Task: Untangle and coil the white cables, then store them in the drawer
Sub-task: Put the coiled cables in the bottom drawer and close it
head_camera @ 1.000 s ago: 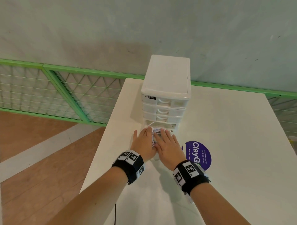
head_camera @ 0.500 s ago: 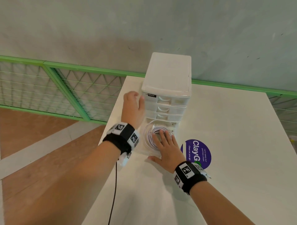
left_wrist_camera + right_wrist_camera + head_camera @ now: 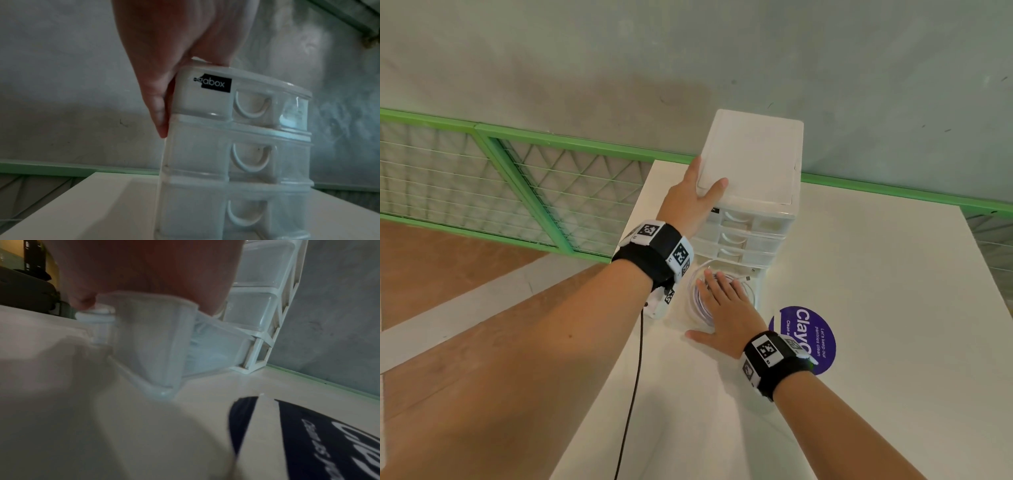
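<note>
White cables (image 3: pixel 700 301) coiled in open bottom drawer (image 3: pixel 756 291), right hand (image 3: pixel 726 308) flat atop, left hand (image 3: pixel 688 202) gripping organizer (image 3: pixel 753 164).

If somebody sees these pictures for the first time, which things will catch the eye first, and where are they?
The white drawer unit stands at the far side of the table, and the left hand grips its top near corner. Below it, the bottom drawer is pulled out with the coiled cables inside, and the right hand presses flat on them. A purple sticker lies on the table beside the right wrist.
</note>
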